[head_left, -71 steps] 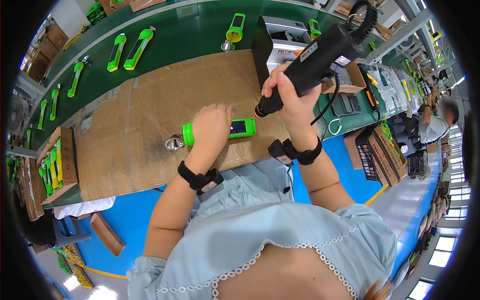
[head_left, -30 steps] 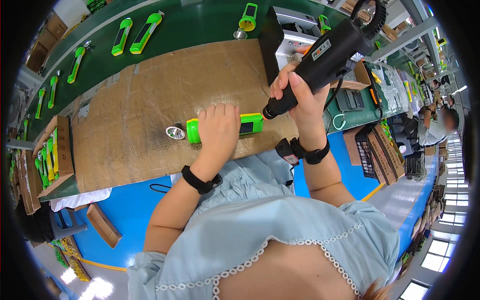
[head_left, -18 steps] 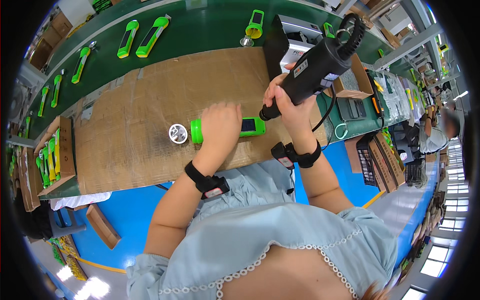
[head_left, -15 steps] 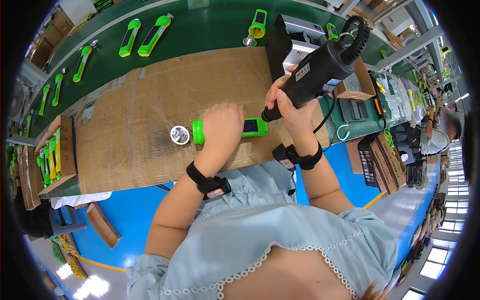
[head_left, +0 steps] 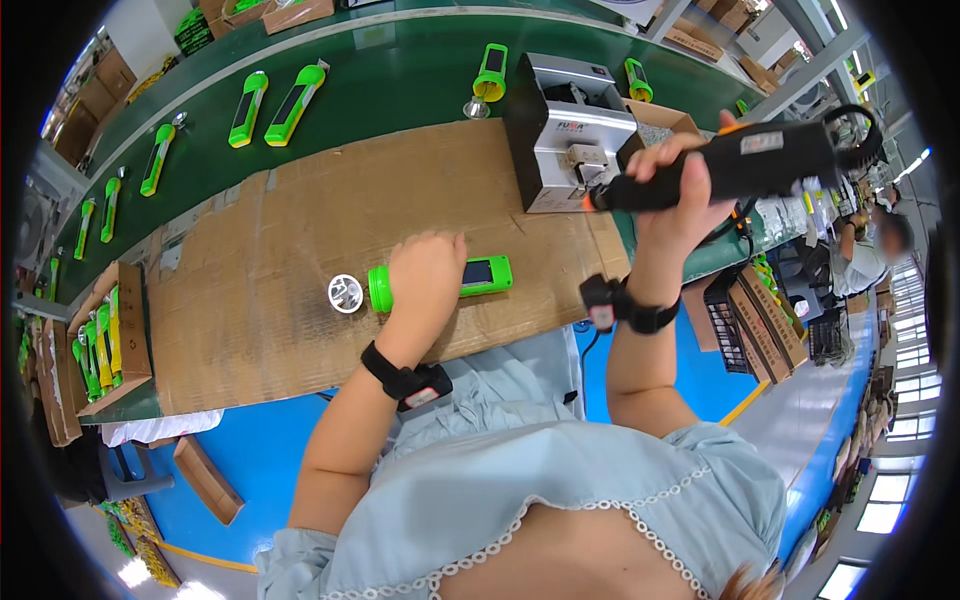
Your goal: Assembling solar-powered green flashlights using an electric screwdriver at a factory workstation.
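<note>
My left hand [head_left: 424, 284] is wrapped round the green flashlight body [head_left: 492, 276], which lies on its side on the cardboard with a dark panel facing up. Just left of its threaded open end is a round silver reflector [head_left: 345, 294]. My right hand [head_left: 682, 205] grips a black electric screwdriver [head_left: 765, 163], held nearly level and slightly blurred. Its tip points left, close to the front of a black-and-silver screw feeder [head_left: 562, 120]. Whether the tip touches the feeder, I cannot tell.
Brown cardboard [head_left: 270, 310] covers the near bench. Along the green belt [head_left: 390, 80] lie several green flashlights [head_left: 296, 104]. At the left stands a carton [head_left: 130, 335] of green and yellow parts. A person [head_left: 862, 250] sits far right.
My right hand has lifted the screwdriver away from the flashlight and moved it right, swinging its tip to the screw feeder. My left hand still holds the flashlight. The whole view has shifted slightly.
</note>
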Demonstrator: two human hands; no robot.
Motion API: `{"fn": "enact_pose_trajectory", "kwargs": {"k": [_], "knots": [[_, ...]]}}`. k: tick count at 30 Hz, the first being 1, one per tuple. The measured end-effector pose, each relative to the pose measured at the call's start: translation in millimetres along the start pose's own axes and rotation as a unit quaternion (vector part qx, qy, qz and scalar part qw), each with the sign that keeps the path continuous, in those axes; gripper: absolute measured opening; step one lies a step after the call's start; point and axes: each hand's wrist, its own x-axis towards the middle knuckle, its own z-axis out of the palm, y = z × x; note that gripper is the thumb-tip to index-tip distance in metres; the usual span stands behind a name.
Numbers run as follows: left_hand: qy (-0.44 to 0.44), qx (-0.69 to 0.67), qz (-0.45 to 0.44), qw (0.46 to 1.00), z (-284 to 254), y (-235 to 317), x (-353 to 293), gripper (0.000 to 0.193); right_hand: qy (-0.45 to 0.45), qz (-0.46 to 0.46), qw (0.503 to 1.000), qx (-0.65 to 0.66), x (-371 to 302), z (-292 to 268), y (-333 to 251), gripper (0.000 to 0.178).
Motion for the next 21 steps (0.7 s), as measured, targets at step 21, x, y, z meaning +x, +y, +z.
{"fn": "enact_pose_trajectory", "kwargs": {"k": [21], "knots": [[-0.065, -0.138, 0.058, 0.987, -71, -53, -42, 0.046, -0.013, 0.112, 0.979, -0.168, 19, -15, 30, 0.044]]}}
